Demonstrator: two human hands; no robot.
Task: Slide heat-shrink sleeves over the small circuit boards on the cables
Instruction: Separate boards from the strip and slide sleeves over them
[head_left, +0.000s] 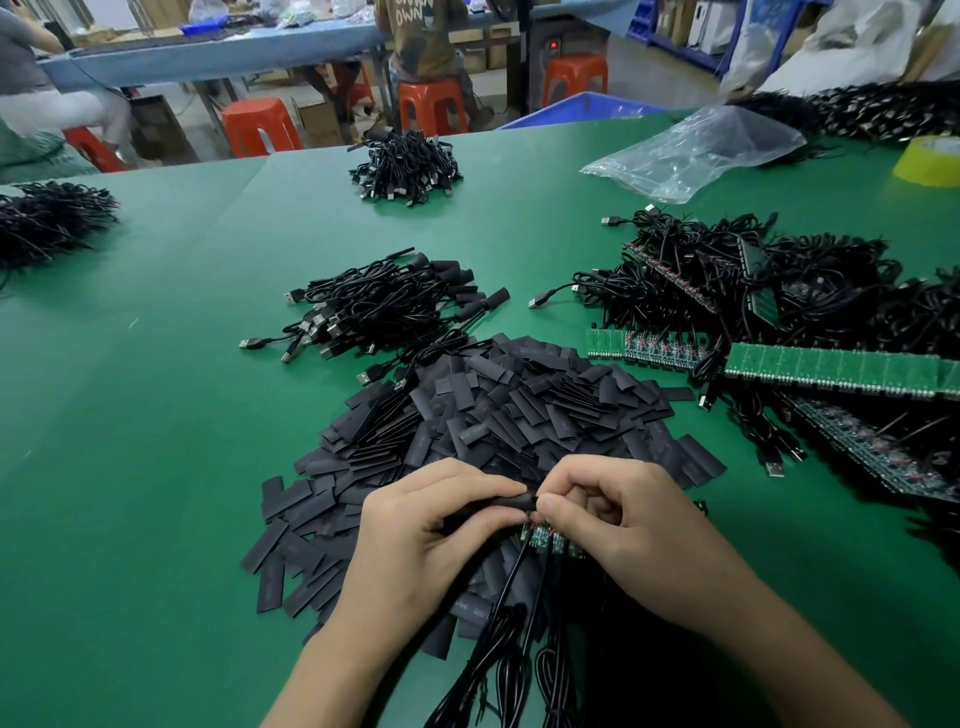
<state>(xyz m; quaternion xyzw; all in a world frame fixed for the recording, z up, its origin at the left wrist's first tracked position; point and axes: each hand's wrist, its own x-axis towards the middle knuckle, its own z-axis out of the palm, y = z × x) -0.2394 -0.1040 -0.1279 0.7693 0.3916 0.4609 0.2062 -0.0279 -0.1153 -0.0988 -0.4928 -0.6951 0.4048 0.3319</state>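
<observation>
The left hand (431, 525) curls round one black heat-shrink sleeve (501, 505), its end meeting the right hand (628, 525), whose thumb and forefinger pinch the top of a strip of small circuit boards (545, 540) just below both grips. About four boards show, the rest hidden under the right palm; their black cables (511, 597) drop from the grip toward the wearer, too tangled to count. Just beyond both hands lies a heap of loose sleeves (519, 410), uncountable.

Electronics assembly workshop: green worktable (171, 322), cable heaps (395, 306), orange stools (260, 124)
</observation>
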